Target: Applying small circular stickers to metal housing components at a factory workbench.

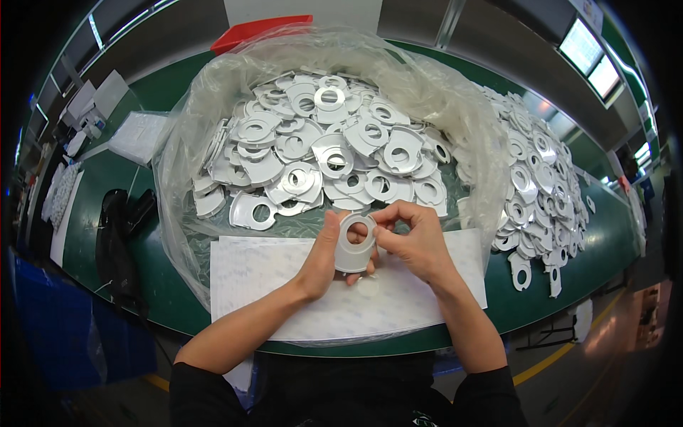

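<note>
Both my hands meet over a stack of white sheets (284, 260) near the table's front edge. A flat silver-white plastic part (351, 259) with a large round hole is held upright between them. My left hand (326, 250) grips it along its left side, with fingers wrapped behind and showing through the hole and below. My right hand (415, 242) pinches the part's upper right edge between thumb and forefinger. A small pale round disc (367, 286) shows on the sheets just below the part.
A clear plastic bag (186, 153) lies spread open beyond the sheets, heaped with similar parts (331, 153). Another pile (530, 178) covers the right side. A red bin (263, 32) stands at the back. Left are a white packet (139, 135) and a black object (117, 242).
</note>
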Demonstrator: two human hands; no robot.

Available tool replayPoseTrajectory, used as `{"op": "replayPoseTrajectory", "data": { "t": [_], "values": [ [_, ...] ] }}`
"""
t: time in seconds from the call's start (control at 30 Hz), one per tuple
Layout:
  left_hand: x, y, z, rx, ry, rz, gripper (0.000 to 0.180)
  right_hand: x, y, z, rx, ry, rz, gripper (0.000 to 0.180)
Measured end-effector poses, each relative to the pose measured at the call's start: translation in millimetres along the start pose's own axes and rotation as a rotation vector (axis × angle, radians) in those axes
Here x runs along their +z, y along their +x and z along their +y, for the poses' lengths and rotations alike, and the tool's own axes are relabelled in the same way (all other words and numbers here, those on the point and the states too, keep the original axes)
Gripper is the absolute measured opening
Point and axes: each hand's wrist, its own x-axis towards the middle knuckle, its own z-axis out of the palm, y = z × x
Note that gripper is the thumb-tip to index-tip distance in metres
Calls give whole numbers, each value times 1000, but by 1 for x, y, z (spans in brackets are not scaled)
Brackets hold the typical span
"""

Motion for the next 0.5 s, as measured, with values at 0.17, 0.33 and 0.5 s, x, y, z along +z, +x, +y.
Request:
{"op": "replayPoseTrajectory", "data": {
  "t": [0.17, 0.33, 0.5],
  "values": [
    [2, -1, 2, 7, -27, 17, 77, 2, 0, 3, 1, 53, 3, 19],
    [0, 0, -1, 19, -33, 9, 78, 5, -1, 4, 99, 194, -38, 22],
    [3, -1, 3, 26, -24, 41, 77, 10, -3, 6, 98, 232, -48, 27]
  ]
}}
